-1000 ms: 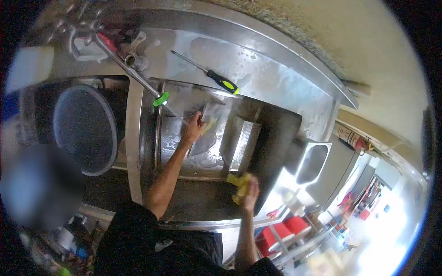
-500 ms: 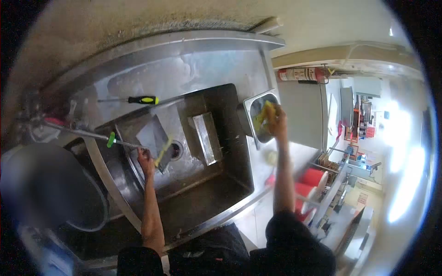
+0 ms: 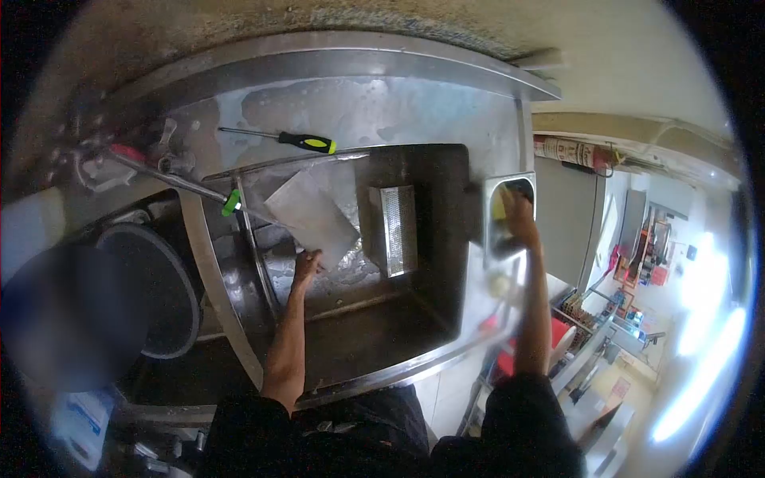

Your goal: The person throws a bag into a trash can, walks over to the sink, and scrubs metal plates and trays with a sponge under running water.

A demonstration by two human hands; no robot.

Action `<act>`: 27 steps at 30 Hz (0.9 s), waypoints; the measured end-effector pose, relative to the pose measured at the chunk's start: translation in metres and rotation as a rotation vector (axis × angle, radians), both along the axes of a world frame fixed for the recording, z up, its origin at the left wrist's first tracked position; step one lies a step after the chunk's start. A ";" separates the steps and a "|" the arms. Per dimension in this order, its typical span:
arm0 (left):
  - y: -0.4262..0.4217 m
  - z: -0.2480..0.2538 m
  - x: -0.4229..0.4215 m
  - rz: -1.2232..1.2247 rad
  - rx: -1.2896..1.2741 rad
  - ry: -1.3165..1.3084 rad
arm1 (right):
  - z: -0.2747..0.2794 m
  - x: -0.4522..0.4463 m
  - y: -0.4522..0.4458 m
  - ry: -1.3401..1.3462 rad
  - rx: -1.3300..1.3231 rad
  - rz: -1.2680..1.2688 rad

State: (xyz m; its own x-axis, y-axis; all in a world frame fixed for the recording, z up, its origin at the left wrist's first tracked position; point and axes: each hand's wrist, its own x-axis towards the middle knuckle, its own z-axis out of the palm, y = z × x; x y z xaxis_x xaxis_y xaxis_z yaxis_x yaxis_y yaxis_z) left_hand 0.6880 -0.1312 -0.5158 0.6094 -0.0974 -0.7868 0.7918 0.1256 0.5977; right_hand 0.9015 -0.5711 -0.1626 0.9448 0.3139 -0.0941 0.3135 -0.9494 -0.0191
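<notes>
- Main change: the metal sheet [image 3: 315, 207] had turned its broad face up to us in the right-hand basin [image 3: 441, 203]; half a second earlier the drain showed beside it, now we could not see it.
- Right hand [image 3: 522, 221]: stayed at the metal pan [image 3: 533, 179] beyond the basin's right end; fingers blurred, so we could not tell if they were spread or closed; yellow cloth [image 3: 499, 205] just beside them, inside the pan.
- Left hand [image 3: 307, 268]: at the sheet's near edge, fingers bent, apparently pinching it; the yellow strip formerly beside this hand no longer showed.
- Meaning, we judged: the sheet was the piece being worked, with wetting or wiping underway.
- Count, largest down: two basins; one dark round piece [image 3: 163, 275] in the left one; one faucet spout [image 3: 187, 184]; one sheet; one pan; one perforated metal piece [image 3: 398, 231], right of the sheet; one screwdriver [image 3: 307, 142] on the ledge; one cloth visible.
</notes>
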 end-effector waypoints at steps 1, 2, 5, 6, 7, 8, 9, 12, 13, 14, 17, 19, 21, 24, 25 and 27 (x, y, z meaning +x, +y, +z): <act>-0.003 0.048 0.023 0.007 0.004 0.006 | 0.038 0.007 0.034 0.199 0.068 -0.274; -0.004 0.087 0.042 0.018 0.120 -0.115 | 0.057 0.009 0.049 0.207 0.071 -0.265; 0.010 0.104 0.052 -0.098 0.483 -0.333 | 0.091 -0.002 0.083 0.033 -0.050 -0.612; 0.013 0.116 0.056 0.029 0.511 -0.326 | 0.099 -0.008 0.094 0.029 -0.134 -0.571; 0.015 0.125 0.059 0.157 0.535 -0.318 | 0.104 -0.016 0.099 0.025 -0.218 -0.530; 0.025 0.132 0.061 0.074 0.512 -0.234 | 0.077 -0.042 0.065 -0.126 -0.124 -0.239; 0.030 0.115 0.056 0.070 0.508 -0.238 | 0.065 -0.048 0.070 0.086 -0.276 -0.308; 0.041 0.050 0.056 0.195 0.549 -0.469 | 0.019 -0.049 0.047 0.314 -0.333 -0.303; 0.045 0.041 0.064 0.223 0.435 -0.351 | -0.010 -0.058 0.015 0.296 -0.279 -0.274; 0.048 0.024 0.074 0.220 0.376 -0.362 | -0.020 -0.058 -0.003 0.239 -0.290 0.050; 0.042 -0.042 0.084 0.436 0.088 0.053 | -0.004 -0.043 0.008 0.366 -0.167 -0.213; 0.043 -0.022 0.109 0.279 0.036 0.046 | -0.001 -0.031 -0.007 0.450 -0.103 -0.273; 0.033 -0.016 0.126 0.129 -0.006 0.044 | 0.028 -0.016 0.008 0.643 0.133 -0.465; 0.028 -0.014 0.120 0.274 -0.449 -0.057 | 0.041 -0.012 0.031 0.711 0.687 -0.811; 0.026 0.011 0.124 0.292 -0.433 -0.056 | 0.041 -0.013 0.040 0.737 0.968 -0.986; 0.018 0.053 0.141 0.224 -0.163 0.040 | 0.039 -0.018 0.057 0.568 0.579 -0.783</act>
State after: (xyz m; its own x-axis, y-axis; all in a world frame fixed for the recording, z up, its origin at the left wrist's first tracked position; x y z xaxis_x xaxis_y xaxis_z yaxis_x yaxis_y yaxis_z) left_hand 0.8285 -0.1131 -0.4624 0.5987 -0.0914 -0.7957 0.7562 0.3920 0.5239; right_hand 0.8831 -0.5146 -0.1240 0.7674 -0.2104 -0.6057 -0.5587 -0.6830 -0.4705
